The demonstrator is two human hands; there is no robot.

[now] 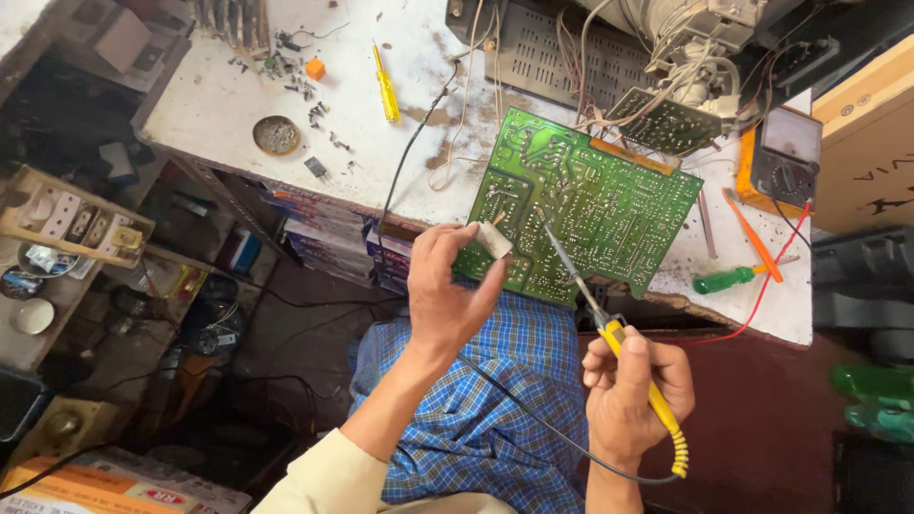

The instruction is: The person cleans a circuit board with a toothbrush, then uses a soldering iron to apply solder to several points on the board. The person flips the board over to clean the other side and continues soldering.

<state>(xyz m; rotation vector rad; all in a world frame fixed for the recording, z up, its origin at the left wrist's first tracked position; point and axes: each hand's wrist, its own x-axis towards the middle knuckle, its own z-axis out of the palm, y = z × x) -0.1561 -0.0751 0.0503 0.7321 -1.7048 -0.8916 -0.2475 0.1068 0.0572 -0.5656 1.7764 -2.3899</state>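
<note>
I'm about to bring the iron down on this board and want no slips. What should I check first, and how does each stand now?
1. Right hand has a firm grip on the soldering iron: ok.
2. Iron tip over the green circuit board: ok; contact cannot tell.
3. Left hand holds a small white piece at the board's edge: ok.
4. Board seated flat on the table: not ok, it overhangs the edge.
5. Tip hot: cannot tell.
</note>
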